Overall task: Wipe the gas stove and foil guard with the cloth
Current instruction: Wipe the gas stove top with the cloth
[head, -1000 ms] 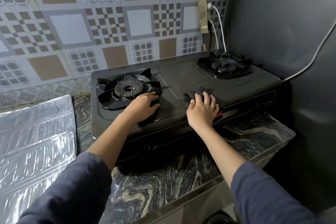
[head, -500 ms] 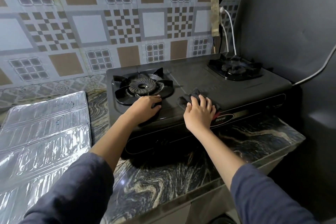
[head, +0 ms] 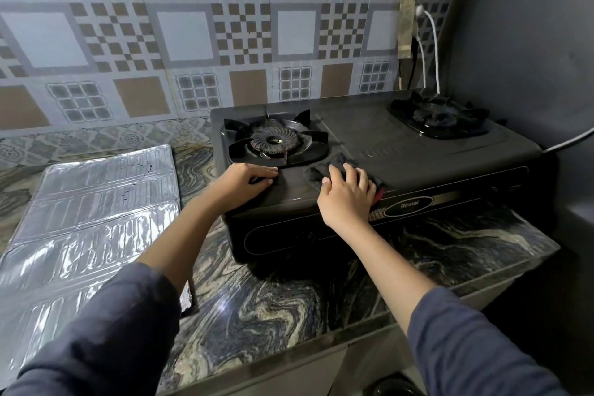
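A black two-burner gas stove point(head: 401, 151) stands on a dark marbled counter. My right hand point(head: 348, 194) presses a dark cloth point(head: 321, 170) flat on the stove top near its front edge, between the burners. Most of the cloth is hidden under the hand. My left hand point(head: 246, 180) rests on the stove top just in front of the left burner point(head: 274, 141), fingers curled, holding nothing. A shiny foil guard point(head: 90, 222) lies flat on the counter to the left of the stove, partly covered by my left sleeve.
The right burner point(head: 438, 119) sits at the back right. A patterned tile wall rises behind the stove and a grey wall stands close on the right. White cables point(head: 432, 48) hang in the corner, and a grey cord point(head: 569, 141) runs off to the right. The counter edge point(head: 289, 350) is near me.
The cloth under my right hand has slid left and toward the stove's front edge. My left hand stays in front of the left burner. The camera has tilted, shifting the scene right.
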The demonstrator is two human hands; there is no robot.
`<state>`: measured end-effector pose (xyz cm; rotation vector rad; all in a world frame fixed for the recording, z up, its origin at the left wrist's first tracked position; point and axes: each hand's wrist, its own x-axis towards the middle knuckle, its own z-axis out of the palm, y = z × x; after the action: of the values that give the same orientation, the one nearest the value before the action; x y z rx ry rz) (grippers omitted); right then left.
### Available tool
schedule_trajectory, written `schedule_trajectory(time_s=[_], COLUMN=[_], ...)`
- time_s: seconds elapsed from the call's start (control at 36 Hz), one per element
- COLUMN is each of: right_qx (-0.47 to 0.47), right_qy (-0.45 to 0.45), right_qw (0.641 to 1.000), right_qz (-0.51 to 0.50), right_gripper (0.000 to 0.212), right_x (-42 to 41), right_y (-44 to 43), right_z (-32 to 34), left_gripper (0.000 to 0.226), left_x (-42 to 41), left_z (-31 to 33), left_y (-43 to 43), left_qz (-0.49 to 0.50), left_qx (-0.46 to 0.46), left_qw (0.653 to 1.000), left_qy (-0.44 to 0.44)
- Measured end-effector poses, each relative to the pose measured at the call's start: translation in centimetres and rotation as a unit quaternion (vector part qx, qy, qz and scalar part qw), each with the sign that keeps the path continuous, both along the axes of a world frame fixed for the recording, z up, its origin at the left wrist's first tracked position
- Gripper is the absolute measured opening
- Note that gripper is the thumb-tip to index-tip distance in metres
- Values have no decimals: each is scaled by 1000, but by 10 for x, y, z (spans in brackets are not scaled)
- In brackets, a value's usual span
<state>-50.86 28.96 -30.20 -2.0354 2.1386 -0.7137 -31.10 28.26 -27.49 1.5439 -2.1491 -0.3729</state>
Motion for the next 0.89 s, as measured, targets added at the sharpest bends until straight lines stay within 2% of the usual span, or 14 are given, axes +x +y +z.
schedule_trajectory(time_s=[0.19,0.44,0.56,0.69,0.89], right_qx=[10,-31,-68,-90,-92], right_qy=[24,141,105,52,19], right_qw=[999,984,981,988,990], right_qz=[25,101,147,117,108], right_gripper=[42,43,39,47,56], right_x=[21,1,1,11,23], right_y=[11,1,-1,4,8], right_z=[8,22,14,-1,-10], left_gripper=[28,30,35,39,48], left_x=[13,34,41,40,31], left_z=[-3,-7,-14,-26,-38], left_y=[10,19,22,25,37], left_qz=[19,78,96,118,162], left_qx=[-18,-33,-24,-23,-17], left_qw=[999,995,993,990,969], left_qy=[23,60,59,81,187])
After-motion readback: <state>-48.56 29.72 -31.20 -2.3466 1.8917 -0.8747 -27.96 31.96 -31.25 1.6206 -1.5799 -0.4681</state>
